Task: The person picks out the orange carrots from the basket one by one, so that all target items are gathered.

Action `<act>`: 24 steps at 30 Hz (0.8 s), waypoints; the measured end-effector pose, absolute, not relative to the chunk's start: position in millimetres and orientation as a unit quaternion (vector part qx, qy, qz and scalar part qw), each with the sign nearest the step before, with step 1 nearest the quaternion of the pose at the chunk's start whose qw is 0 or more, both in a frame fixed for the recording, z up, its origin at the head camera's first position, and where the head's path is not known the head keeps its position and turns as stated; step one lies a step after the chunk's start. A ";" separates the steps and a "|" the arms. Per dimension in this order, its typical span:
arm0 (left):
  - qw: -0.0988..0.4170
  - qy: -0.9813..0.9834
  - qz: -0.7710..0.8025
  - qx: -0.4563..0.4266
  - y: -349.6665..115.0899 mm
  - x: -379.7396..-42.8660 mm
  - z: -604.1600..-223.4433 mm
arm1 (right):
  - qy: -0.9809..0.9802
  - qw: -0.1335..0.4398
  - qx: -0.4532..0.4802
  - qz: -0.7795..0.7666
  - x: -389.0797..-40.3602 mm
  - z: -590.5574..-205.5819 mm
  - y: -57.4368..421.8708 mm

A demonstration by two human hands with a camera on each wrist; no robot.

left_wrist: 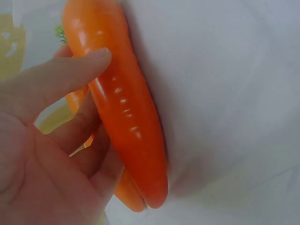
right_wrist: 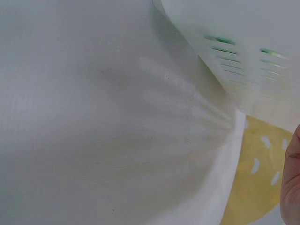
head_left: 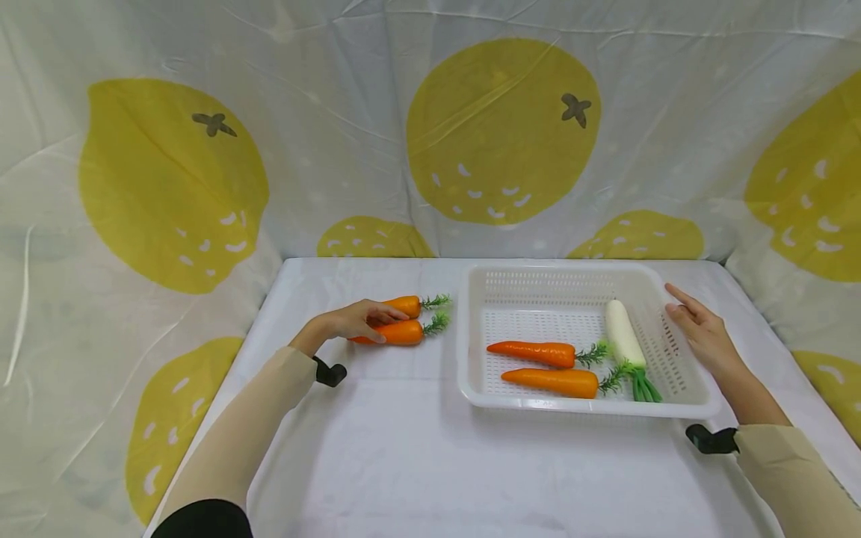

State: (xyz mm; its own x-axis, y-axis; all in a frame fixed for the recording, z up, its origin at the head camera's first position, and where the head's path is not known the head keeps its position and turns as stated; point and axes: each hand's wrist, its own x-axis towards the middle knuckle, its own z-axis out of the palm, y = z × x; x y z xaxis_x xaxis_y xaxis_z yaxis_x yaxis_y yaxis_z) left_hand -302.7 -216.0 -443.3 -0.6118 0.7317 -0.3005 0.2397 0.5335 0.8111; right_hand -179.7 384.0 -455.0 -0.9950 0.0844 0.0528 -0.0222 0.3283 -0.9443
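Observation:
Two orange carrots with green tops lie side by side on the left of the white-covered table, a nearer carrot (head_left: 406, 333) and a farther carrot (head_left: 406, 305). Over both of them, my left hand (head_left: 353, 319) has its thumb pressed on the nearer carrot (left_wrist: 124, 103); its fingers bend across behind that carrot, toward the farther one, with their tips hidden. My right hand (head_left: 706, 336) rests against the right rim of a white plastic basket (head_left: 585, 405), fingers fairly straight. The right wrist view catches only a slice of this hand, beside the slotted basket wall (right_wrist: 253, 89).
Inside the basket, two carrots, an upper carrot (head_left: 538, 352) and a lower carrot (head_left: 554, 382), lie near a white radish (head_left: 624, 335) with a green top. A lemon-print cloth (head_left: 350, 149) hangs behind and beside the table (head_left: 403, 463).

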 end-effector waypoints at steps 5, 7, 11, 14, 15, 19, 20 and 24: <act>0.323 0.805 0.387 0.313 -215.7 -303.3 -434.7 | -0.816 0.046 -0.020 0.576 -179.9 -454.7 384.0; 0.322 0.800 0.395 0.316 -214.3 -303.7 -428.4 | -0.817 0.048 -0.019 0.575 -180.2 -454.9 384.0; 0.303 0.805 0.396 0.322 -209.3 -303.8 -411.1 | -0.817 0.054 -0.018 0.573 -180.2 -455.6 383.7; 0.284 0.815 0.388 0.323 -204.0 -302.9 -397.3 | -0.814 0.055 -0.016 0.578 -180.0 -456.5 383.9; 0.281 0.817 0.387 0.323 -201.8 -302.3 -393.0 | -0.814 0.055 -0.016 0.579 -179.9 -456.5 383.7; 0.276 0.812 0.404 0.319 -191.1 -299.7 -378.5 | -0.814 0.055 -0.015 0.578 -179.7 -456.3 383.6; 0.275 0.809 0.409 0.319 -187.8 -298.8 -375.4 | -0.814 0.054 -0.015 0.578 -179.8 -456.2 383.5; 0.273 0.801 0.432 0.313 -171.7 -294.9 -365.7 | -0.813 0.053 -0.013 0.579 -179.7 -455.3 383.2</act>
